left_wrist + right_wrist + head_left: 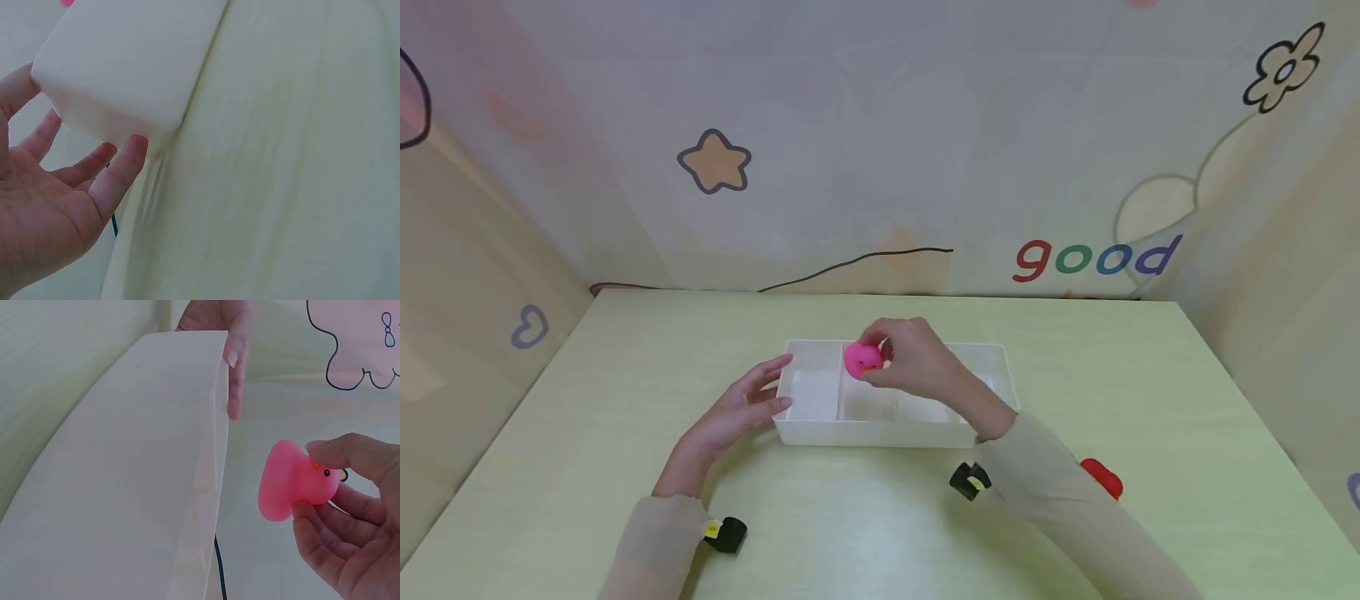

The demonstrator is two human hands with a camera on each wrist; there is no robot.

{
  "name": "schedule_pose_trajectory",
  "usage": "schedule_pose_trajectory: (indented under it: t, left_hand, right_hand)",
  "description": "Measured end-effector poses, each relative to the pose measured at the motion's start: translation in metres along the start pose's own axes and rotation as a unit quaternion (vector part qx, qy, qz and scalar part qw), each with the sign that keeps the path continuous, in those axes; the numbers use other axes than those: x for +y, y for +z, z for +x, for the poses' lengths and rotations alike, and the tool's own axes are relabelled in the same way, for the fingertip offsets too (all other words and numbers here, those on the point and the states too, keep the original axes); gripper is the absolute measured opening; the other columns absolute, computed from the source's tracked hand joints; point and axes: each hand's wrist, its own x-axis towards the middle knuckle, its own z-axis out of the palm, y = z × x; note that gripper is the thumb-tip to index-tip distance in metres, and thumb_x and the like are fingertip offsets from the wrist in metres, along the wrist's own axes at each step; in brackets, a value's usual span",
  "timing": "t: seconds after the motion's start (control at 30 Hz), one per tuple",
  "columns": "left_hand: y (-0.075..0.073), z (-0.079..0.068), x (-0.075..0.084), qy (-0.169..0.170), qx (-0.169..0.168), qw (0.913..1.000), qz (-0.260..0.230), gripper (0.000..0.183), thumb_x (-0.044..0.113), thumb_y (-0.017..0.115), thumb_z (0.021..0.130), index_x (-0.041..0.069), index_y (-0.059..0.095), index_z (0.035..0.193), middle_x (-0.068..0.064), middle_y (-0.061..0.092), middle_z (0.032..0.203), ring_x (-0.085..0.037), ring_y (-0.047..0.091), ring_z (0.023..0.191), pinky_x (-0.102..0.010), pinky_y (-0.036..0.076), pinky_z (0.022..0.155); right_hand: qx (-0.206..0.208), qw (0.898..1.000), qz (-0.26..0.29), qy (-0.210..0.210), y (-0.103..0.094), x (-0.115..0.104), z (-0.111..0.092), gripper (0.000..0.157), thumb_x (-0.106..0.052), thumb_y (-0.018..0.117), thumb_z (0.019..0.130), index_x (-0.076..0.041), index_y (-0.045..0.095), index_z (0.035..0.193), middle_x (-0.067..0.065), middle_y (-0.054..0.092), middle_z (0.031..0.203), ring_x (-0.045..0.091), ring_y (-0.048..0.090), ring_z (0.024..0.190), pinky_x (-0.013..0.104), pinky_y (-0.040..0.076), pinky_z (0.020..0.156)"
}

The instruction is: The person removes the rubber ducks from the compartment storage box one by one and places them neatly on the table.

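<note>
My right hand pinches a small pink rubber duck between thumb and fingers, above a white divided box. In the right wrist view the duck hangs tilted, held by its head, beside the box's rim and apart from it. At the box's left end, my left hand rests with spread fingers, fingertips touching the end near the rim. The left wrist view shows these fingers loosely extended against or close to the box's end wall.
A red object lies right of the box, partly hidden by my right sleeve. Black wrist cameras sit at my left wrist and right wrist. The pale green table ends at a printed cloth backdrop.
</note>
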Motion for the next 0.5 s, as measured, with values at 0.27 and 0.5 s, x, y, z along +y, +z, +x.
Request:
schedule_pose_trajectory:
  t: [0.27, 0.5]
  left_hand:
    - [0.0, -0.002, 0.0, 0.004, -0.002, 1.0, 0.002, 0.066, 0.023, 0.062, 0.087, 0.024, 0.028, 0.143, -0.014, 0.018, 0.147, -0.039, 0.025, 0.131, -0.051, 0.037, 0.097]
    - [0.0, -0.001, -0.002, 0.014, -0.006, 0.9999, 0.005, 0.066, 0.022, 0.062, 0.087, 0.023, 0.027, 0.143, -0.015, 0.018, 0.147, -0.039, 0.026, 0.131, -0.049, 0.039, 0.096]
  right_hand:
    - [0.053, 0.998, 0.031, -0.02, -0.032, 0.027, -0.045, 0.033, -0.005, 0.075, 0.069, -0.002, 0.068, 0.101, 0.004, 0.066, 0.089, 0.016, 0.058, 0.077, 0.032, 0.053, 0.069]
    - [0.058, 0.997, 0.057, 0.009, -0.042, 0.048, -0.084, 0.036, -0.004, 0.076, 0.069, -0.004, 0.067, 0.104, 0.004, 0.066, 0.096, 0.016, 0.06, 0.081, 0.026, 0.052, 0.071]
